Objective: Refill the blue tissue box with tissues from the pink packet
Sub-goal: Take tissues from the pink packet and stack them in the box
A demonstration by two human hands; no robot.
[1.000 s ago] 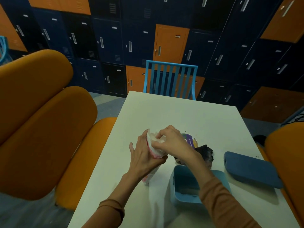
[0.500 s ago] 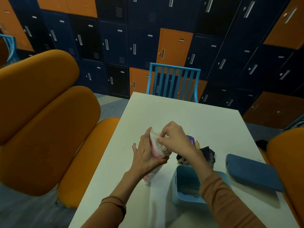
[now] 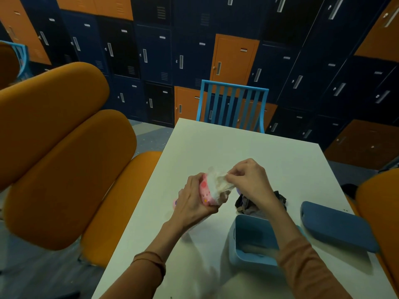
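Note:
My left hand (image 3: 192, 201) grips the pink packet (image 3: 205, 192), held up above the white table (image 3: 216, 152) with its open end turned to the right. My right hand (image 3: 250, 182) pinches the white tissues (image 3: 218, 183) that stick out of the packet's opening. The blue tissue box (image 3: 252, 240) stands open on the table below my right forearm, its inside mostly in shadow. Its dark blue lid (image 3: 336, 227) lies flat on the table to the right of the box.
A crumpled dark wrapper (image 3: 244, 203) lies just behind the box. A blue slatted chair (image 3: 232, 104) stands at the table's far end. Orange padded seats flank the table at left (image 3: 64, 160) and right (image 3: 380, 197). Lockers fill the back wall.
Both hands have lifted a little and shifted right. The tissues now stick further out of the packet, stretched between my two hands.

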